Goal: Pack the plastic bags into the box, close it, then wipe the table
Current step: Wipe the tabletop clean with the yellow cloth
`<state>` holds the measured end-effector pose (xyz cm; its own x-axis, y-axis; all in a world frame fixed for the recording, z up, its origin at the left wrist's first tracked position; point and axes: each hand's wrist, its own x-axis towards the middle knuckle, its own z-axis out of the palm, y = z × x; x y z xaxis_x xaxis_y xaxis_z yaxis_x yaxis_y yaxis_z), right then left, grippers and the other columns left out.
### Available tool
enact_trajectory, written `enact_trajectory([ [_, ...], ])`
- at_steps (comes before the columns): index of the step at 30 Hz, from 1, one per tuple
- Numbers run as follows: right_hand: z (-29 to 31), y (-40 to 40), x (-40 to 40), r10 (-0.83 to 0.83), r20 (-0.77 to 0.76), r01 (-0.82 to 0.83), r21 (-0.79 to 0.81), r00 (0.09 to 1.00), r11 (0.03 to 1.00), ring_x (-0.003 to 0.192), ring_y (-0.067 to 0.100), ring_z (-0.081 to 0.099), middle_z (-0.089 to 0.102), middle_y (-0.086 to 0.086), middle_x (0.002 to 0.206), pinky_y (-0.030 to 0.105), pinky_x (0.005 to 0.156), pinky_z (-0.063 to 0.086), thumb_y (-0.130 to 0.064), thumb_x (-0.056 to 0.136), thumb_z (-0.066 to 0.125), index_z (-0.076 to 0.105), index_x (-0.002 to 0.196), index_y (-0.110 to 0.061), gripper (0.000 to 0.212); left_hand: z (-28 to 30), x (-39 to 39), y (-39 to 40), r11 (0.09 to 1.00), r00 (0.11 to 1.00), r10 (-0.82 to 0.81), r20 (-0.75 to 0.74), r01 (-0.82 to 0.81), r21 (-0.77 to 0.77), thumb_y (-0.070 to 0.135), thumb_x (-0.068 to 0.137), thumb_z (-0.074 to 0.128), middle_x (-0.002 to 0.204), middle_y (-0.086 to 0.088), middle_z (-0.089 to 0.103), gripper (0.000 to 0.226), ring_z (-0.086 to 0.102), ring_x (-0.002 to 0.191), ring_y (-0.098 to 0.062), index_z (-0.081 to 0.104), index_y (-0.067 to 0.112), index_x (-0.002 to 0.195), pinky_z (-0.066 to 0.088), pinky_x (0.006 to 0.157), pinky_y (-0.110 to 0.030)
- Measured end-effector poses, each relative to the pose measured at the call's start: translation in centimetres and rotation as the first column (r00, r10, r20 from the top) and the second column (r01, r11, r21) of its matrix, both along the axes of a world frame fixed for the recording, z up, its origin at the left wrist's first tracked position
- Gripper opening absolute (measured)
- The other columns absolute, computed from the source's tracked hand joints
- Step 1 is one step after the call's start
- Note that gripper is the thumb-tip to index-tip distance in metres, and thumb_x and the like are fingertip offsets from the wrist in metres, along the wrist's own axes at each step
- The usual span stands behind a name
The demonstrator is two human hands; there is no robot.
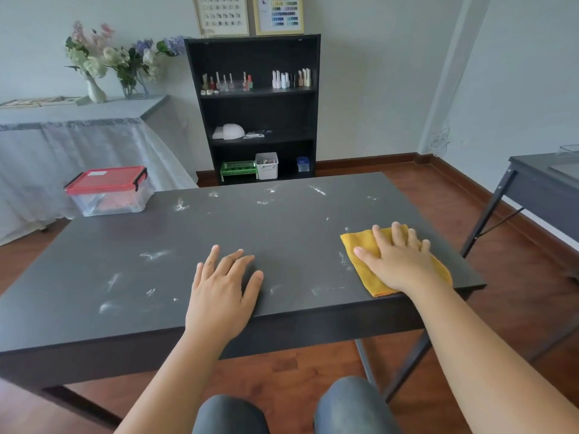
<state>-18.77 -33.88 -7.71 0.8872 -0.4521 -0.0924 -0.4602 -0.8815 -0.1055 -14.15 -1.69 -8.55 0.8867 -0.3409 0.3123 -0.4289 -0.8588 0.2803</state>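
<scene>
A clear plastic box (109, 195) with a red lid and black clips stands closed at the far left corner of the dark table (282, 233). Something reddish shows faintly through its wall. White powdery smears (155, 255) are scattered over the tabletop. A yellow cloth (360, 242) lies flat near the table's right front corner. My right hand (394, 258) presses flat on that cloth with fingers spread. My left hand (222, 286) rests palm down on the bare tabletop near the front edge, fingers straight.
A black shelf unit (253, 104) with small bottles and bins stands behind the table. A cloth-covered side table (72, 126) with flower vases is at the left. Another dark desk (545, 183) stands at the right. My knees (291, 408) are below the front edge.
</scene>
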Motion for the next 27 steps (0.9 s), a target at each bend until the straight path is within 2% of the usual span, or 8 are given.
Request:
enact_trajectory([
  [4,-0.9,-1.0,-1.8,0.247,0.126,-0.259,0.098,0.961,0.961,0.148,0.02,-0.001,0.004,-0.01,0.162,0.046,0.116,0.0,-0.053,0.099,0.021,0.017,0.152,-0.037,0.056,0.0,0.1,0.2,1.0,1.0,0.0,-0.008,0.0,-0.003,0.061,0.092,0.02,0.147,0.015,0.043,0.059,0.01,0.147,-0.022,0.049,0.033,0.135,0.016,0.118,-0.045],
  [8,-0.9,-4.7,-1.2,0.085,0.158,-0.108,0.143,0.984,0.984,0.148,0.021,0.006,0.014,-0.005,0.162,0.047,0.116,0.004,-0.036,0.103,0.028,0.026,0.151,-0.028,0.049,-0.1,0.0,0.2,1.0,1.0,0.002,-0.019,-0.002,-0.004,0.062,0.091,0.018,0.147,0.016,0.042,0.061,0.009,0.148,-0.023,0.049,0.033,0.135,0.018,0.117,-0.046],
  [11,-0.3,-4.6,1.7,-0.027,0.107,0.025,0.019,0.994,1.0,0.144,0.031,0.012,0.016,0.002,0.161,0.049,0.114,0.011,-0.044,0.099,0.021,0.024,0.151,-0.029,0.054,0.0,0.0,0.2,1.0,1.0,0.006,-0.029,-0.006,0.001,0.062,0.091,0.018,0.148,0.016,0.04,0.062,0.007,0.148,-0.023,0.048,0.033,0.136,0.016,0.118,-0.046],
  [14,0.2,-1.9,4.5,-0.07,0.052,0.069,0.011,0.996,0.998,0.145,0.038,0.006,0.008,0.007,0.162,0.052,0.115,0.005,-0.066,0.091,0.014,0.014,0.153,-0.03,0.071,0.0,0.0,0.2,1.0,0.999,0.011,-0.046,-0.011,0.006,0.064,0.09,0.015,0.15,0.016,0.037,0.064,0.003,0.148,-0.023,0.045,0.034,0.138,0.012,0.119,-0.045],
  [17,0.4,1.8,5.9,0.048,0.031,-0.049,0.013,0.998,0.999,0.146,0.037,-0.002,0.001,0.005,0.163,0.052,0.116,0.0,-0.071,0.089,0.015,0.009,0.153,-0.03,0.076,0.0,0.2,0.1,1.0,0.998,0.021,-0.065,-0.021,0.012,0.067,0.088,0.012,0.153,0.017,0.032,0.067,-0.002,0.148,-0.021,0.042,0.036,0.14,0.008,0.119,-0.045],
  [20,-0.2,3.6,4.3,0.296,0.102,-0.304,0.074,0.95,0.95,0.148,0.025,-0.002,0.005,-0.007,0.162,0.045,0.116,0.0,-0.059,0.096,0.021,0.016,0.152,-0.037,0.06,0.0,0.4,0.2,1.0,0.997,0.019,-0.077,-0.018,0.024,0.068,0.087,0.011,0.154,0.018,0.029,0.068,-0.004,0.148,-0.021,0.04,0.038,0.14,0.007,0.119,-0.046],
  [22,-0.7,2.4,2.5,0.354,0.182,-0.381,0.141,0.917,0.914,0.148,0.017,0.002,0.011,-0.013,0.161,0.038,0.116,0.0,-0.047,0.101,0.029,0.026,0.15,-0.038,0.05,0.0,0.5,0.2,1.0,0.996,0.014,-0.087,-0.012,0.025,0.069,0.087,0.01,0.154,0.019,0.028,0.069,-0.005,0.148,-0.02,0.04,0.038,0.141,0.006,0.119,-0.046],
  [27,-0.4,-5.2,1.9,0.028,0.219,-0.06,0.142,0.975,0.988,0.146,0.022,0.014,0.022,0.0,0.16,0.043,0.115,0.009,-0.032,0.103,0.031,0.032,0.149,-0.02,0.047,0.1,0.3,0.3,1.0,0.996,-0.003,-0.089,0.005,0.028,0.068,0.087,0.012,0.153,0.02,0.028,0.068,-0.006,0.148,-0.019,0.041,0.038,0.14,0.004,0.119,-0.045],
])
